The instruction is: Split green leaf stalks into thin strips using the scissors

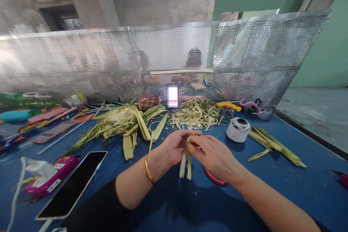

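Over the middle of the blue table, my left hand (175,145) and my right hand (212,154) meet with fingers pinched around pale green leaf strips (183,166). The strip ends hang down below my fingers; the upper part is mostly covered by them. A gold bangle (147,168) circles my left wrist. Partly under my right hand lies a red-handled tool (214,178), its other end hidden. Just beyond my hands is a heap of thin leaf shreds (195,114). A pile of longer leaves (119,119) spreads to its left.
A white twine spool (238,130) and cut leaf stalks (277,145) lie right. A yellow-handled tool (230,106) sits behind. At left are a large phone (73,185) and a magenta tissue pack (53,175). A perforated metal screen (174,50) borders the table's back, people beyond it.
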`<state>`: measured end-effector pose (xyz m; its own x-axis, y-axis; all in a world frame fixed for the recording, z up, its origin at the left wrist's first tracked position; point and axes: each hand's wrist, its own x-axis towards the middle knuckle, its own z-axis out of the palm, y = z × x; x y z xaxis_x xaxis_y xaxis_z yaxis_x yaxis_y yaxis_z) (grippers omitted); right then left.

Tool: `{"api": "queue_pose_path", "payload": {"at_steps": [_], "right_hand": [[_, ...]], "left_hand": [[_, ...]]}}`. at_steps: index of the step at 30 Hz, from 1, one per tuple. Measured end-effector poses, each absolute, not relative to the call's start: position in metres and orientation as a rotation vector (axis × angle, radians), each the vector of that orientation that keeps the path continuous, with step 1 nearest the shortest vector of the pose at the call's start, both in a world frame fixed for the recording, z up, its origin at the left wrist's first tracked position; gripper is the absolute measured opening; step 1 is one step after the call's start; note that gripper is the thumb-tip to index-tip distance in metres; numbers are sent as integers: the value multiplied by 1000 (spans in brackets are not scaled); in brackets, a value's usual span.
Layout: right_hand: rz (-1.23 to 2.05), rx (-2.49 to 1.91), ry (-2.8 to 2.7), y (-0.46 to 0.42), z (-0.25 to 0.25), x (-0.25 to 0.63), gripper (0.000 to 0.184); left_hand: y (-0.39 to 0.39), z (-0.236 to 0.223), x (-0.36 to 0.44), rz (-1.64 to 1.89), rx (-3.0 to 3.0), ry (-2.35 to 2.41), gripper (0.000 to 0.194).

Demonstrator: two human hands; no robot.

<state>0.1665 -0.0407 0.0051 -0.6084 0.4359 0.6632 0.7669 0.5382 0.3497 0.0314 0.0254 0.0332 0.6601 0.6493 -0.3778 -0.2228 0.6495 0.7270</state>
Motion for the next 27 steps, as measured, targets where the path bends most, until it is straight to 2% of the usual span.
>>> {"api": "queue_pose_path", "payload": {"at_steps": [2,5,9,14,19,27], "right_hand": [[-825,-910,-2303,-42,3,164,23],[-555,-998,-2113,-44,4,166,23],[-5,-1262,-1667,-44,13,170,17],[495,-1316,-1553,-38,15,173,14],[564,-1377,-1625,-37,14,171,12],[663,-1332,-1555,-36,11,166,13]], "left_hand": [[13,28,26,515,676,695,20],[-2,22,15,526,814,778,33],[-9,16,4,649,1040,817,20],[-6,7,4,465,915,664,25],[-7,0,6,377,879,621,18],[-13,-5,9,476,979,763,14]]}}
